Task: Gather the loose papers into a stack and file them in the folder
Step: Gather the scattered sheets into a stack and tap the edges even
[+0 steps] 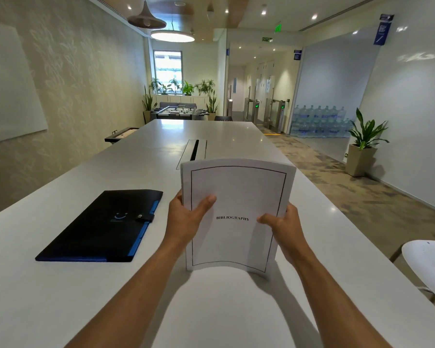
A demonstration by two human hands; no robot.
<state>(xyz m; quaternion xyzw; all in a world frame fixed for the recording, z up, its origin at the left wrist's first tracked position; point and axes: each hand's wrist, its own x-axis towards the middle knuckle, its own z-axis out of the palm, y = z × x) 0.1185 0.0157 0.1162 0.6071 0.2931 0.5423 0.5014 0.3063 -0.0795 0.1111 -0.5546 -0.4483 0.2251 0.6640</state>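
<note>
A stack of white papers (236,187) stands upright on its lower edge on the white table (60,297), its front sheet bordered in black and printed "BIBLIOGRAPHY". My left hand (186,219) grips the stack's left edge with the thumb across the front. On the right edge, my right hand (284,227) grips it the same way. A black folder (101,227) with blue edging and a snap strap lies flat and shut on the table, left of the stack and apart from it.
A cable slot (195,150) is set into the table beyond the stack. A white chair (430,267) stands at the right table edge. A potted plant (364,144) and water bottles (319,121) stand on the floor far right.
</note>
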